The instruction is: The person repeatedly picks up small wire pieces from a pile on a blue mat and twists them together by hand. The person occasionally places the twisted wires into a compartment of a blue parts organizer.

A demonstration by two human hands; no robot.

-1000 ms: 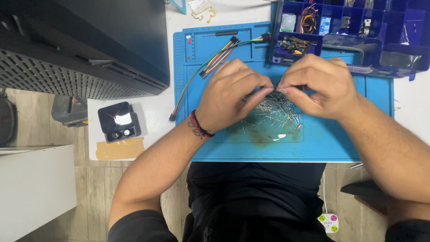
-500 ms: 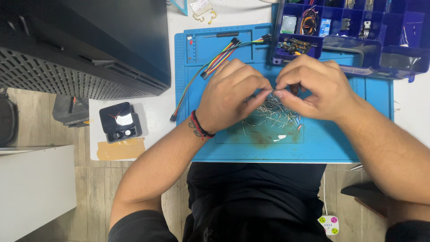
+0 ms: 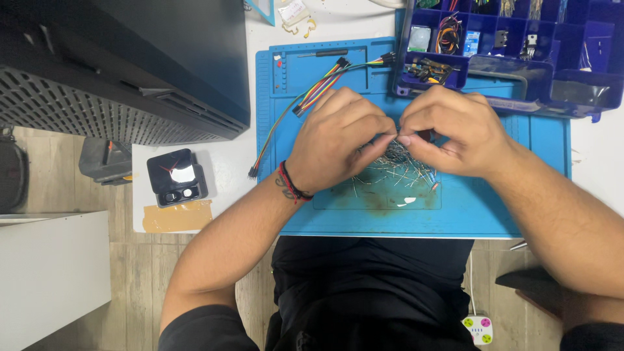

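Over a blue rubber work mat (image 3: 494,214), two bare hands meet fingertip to fingertip above a pile of thin silver wire parts (image 3: 396,170).

Both the left hand (image 3: 338,140) and the right hand (image 3: 452,130) are curled, and their fingertips pinch together at one spot; the tiny thing they pinch is too small to tell, but it sits just above the pile. The left wrist wears a red and black string band (image 3: 290,184). Just past the left hand, a bunch of rainbow-coloured wires (image 3: 312,94) lies on the mat and runs off it onto the white table (image 3: 231,146). Beyond the right hand, a dark blue plastic box with many little compartments (image 3: 520,97) rests on the mat's far edge. A small black square box (image 3: 177,177) sits well off to the left, near a big black machine (image 3: 117,65).
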